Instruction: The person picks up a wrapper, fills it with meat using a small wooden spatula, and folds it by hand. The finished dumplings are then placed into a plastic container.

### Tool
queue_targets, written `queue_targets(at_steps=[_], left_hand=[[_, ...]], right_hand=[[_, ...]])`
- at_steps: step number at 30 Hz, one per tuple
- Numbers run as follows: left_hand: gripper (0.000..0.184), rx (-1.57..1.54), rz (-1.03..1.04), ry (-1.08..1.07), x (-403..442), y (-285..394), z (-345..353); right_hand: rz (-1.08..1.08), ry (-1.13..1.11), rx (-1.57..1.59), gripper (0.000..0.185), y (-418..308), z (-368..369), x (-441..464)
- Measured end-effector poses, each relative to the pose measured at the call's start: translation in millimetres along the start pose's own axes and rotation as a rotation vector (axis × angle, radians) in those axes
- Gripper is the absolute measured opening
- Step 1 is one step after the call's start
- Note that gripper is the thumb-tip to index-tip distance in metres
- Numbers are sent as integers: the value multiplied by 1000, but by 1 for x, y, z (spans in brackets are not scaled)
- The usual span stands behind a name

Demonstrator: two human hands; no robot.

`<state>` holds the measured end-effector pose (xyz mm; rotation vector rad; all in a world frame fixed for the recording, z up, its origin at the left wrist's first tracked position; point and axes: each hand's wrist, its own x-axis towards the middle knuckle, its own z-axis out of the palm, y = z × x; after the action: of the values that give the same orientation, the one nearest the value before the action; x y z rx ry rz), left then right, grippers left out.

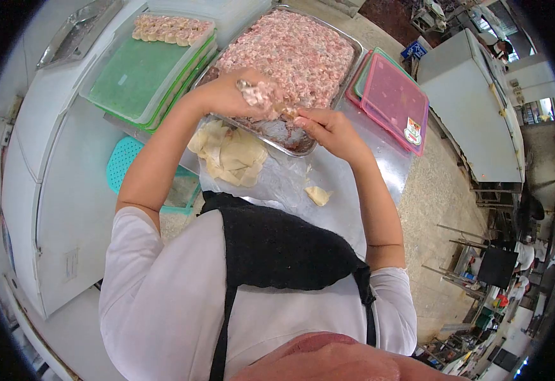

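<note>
My left hand (230,94) is over the near left part of a metal tray (358,57) of pinkish minced meat (284,54). Its fingers are curled, with meat on and around them; what they hold is partly hidden. My right hand (329,130) is closed at the tray's near edge, pinching something small and brownish that I cannot make out, beside the left fingertips. Below the tray, a stack of pale dough wrappers (230,154) rests on clear plastic sheeting. One separate dough piece (319,195) lies to its right.
Stacked green-bottomed plastic containers (122,79) stand at the left, the top one with a row of filled dumplings (173,30). Pink and green lids (395,101) lie right of the tray. A turquoise stool (124,164) is below left; a white freezer (471,105) stands beyond.
</note>
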<state>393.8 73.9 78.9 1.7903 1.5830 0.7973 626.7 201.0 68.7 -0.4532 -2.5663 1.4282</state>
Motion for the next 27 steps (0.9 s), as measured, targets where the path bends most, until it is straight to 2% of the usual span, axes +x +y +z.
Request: queue_targets(at_steps=[1,2,4,5,6,7,8,9,10,11,13,14,16,18,20,21,22,23,24,25,26,27], left_hand=[[45,60,4,-110,-1,12,-3],[45,60,0,-107,-4,3,3],[46,217,48,123,-7,-17,17],[46,219,46,125,-5,-20,15],[47,83,-123,112,-2,-17,12],[47,-56,-292,100,0,-17,10],[47,-56,-294,109,1,-28,13],[49,-139,-332,261,2,-47,21],[51,-222,-367,411,1,-50,24],[51,-222,-369,418,2,-54,24],[55,-198,-349,267,3,-41,22],[55,-199,-348,260,-1,-34,24],[59,-283,-445,352,-12,-13,21],[56,-265,-381,299,-18,2,7],[54,-262,-315,236,-20,3,8],[48,-45,-78,381,-20,0,9],[42,175,158,524,-21,1,9],[42,173,164,524,-21,4,6],[40,27,125,336,-19,13,2],[39,-118,87,143,-19,18,-1],[39,-121,97,131,-18,15,-2],[39,76,127,80,-14,9,-4]], right_hand=[[-70,-9,-73,31,12,1,4],[-140,-15,-145,30,22,1,8],[-156,-15,-176,30,35,-9,15],[-168,-14,-209,29,39,-15,16],[-170,-16,-208,29,39,-21,15],[-182,101,-436,28,38,-28,13],[-198,220,-665,28,35,-34,14],[-74,261,-784,27,11,-29,8],[-83,257,-785,27,7,-17,7],[-148,277,-760,26,7,-4,6],[-255,325,-637,26,41,17,15],[-249,327,-637,26,59,15,16],[86,156,-914,28,68,-5,16],[128,125,-868,32,48,-20,0],[98,210,-674,33,33,-32,-16],[54,287,-514,32,22,-34,-22],[53,290,-522,32,12,-33,-26],[-18,236,-336,31,2,-27,-29],[-87,184,-148,30,-12,-18,-32],[-15,125,-167,31,-37,-3,-33],[-6,137,-169,31,-34,0,-34],[35,65,-188,31,-26,2,-30]])
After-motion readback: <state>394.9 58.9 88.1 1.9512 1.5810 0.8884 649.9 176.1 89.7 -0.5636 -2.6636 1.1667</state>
